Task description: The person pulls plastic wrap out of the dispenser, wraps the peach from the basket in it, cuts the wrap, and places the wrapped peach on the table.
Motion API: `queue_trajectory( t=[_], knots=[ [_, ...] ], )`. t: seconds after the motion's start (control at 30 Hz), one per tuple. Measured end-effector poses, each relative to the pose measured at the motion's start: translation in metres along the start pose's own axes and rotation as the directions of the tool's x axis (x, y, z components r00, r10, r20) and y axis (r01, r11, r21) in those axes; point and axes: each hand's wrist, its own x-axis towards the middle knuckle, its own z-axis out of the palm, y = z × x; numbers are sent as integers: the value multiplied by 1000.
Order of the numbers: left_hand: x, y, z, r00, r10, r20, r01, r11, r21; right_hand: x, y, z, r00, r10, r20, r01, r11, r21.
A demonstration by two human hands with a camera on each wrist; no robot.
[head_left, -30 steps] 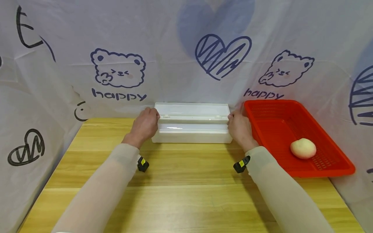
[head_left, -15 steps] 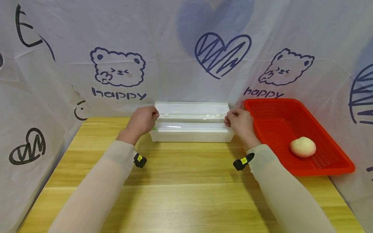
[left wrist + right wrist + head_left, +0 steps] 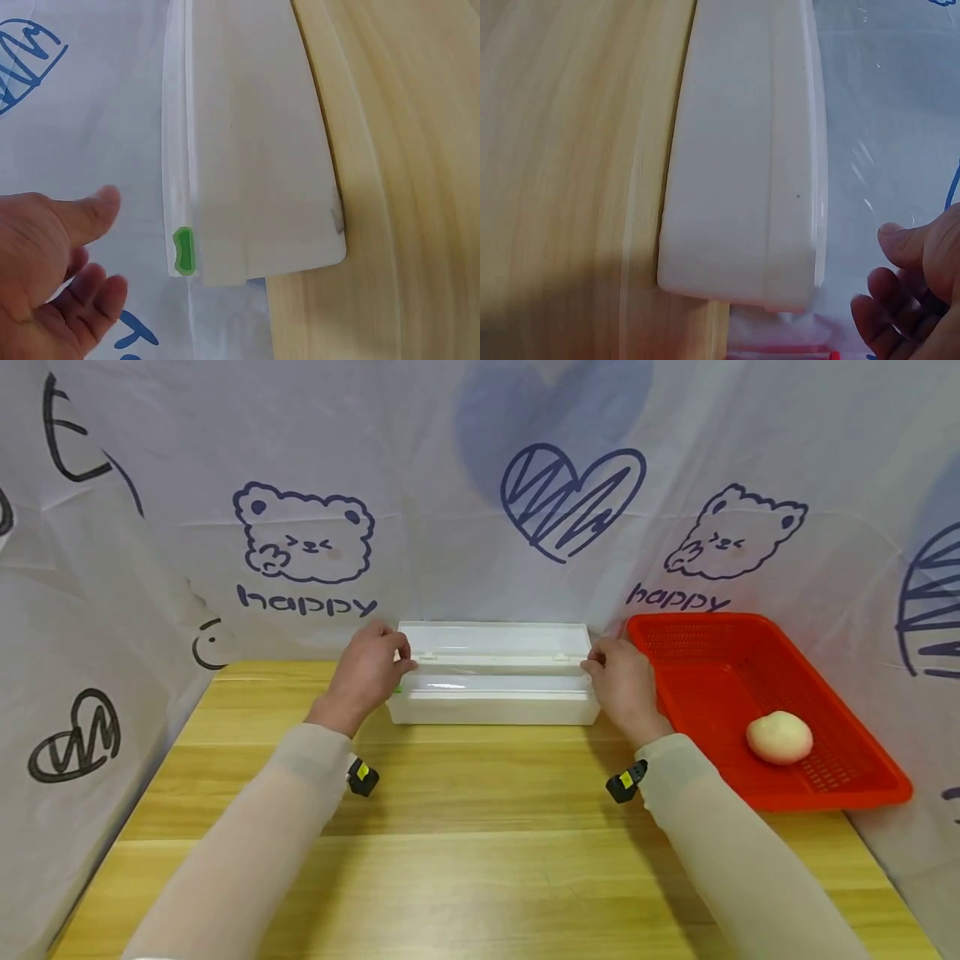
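Observation:
A long white cling film dispenser (image 3: 495,710) stands at the back of the table with its lid (image 3: 495,635) raised. Clear shiny film (image 3: 498,682) lies across its top, and glints of clear film show beside it in the right wrist view. A green slider (image 3: 184,251) sits at its left end. At that end my left hand (image 3: 367,668) hovers, thumb and index finger parted, nothing visible between them. My right hand (image 3: 624,681) is at the other end with loosely bent fingers; in the right wrist view its thumb (image 3: 900,241) stands apart from them.
A red plastic basket (image 3: 697,727) stands on the right, with a pale peach-like fruit (image 3: 780,737) in it. Behind the dispenser hangs a white printed cloth (image 3: 442,552). The wooden table (image 3: 495,860) extends toward me.
My left thumb and fingers have spread apart at the dispenser's left end. The right hand has shifted slightly right, and the bright film glint near it has gone. Basket and fruit stay put.

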Motion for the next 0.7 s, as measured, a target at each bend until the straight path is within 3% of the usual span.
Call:
queue_trajectory(
  t=[0.17, 0.33, 0.57, 0.7],
  knots=[
    [1, 4, 1, 995, 10, -102, -13, 1000, -28, 3, -3, -4, 1000, 26, -9, -27, 999, -36],
    [0, 10, -5, 975, 47, -216, -55, 998, -31, 7, -6, -12, 998, 8, -67, -10, 1000, -25],
    [1, 18, -20, 963, 73, -261, -77, 997, -3, 6, -12, -27, 989, -55, -139, 51, 998, -32],
    [-4, 23, -29, 949, 84, -302, -90, 996, -6, 4, -17, -36, 973, -87, -213, 86, 996, -15]
  ],
)
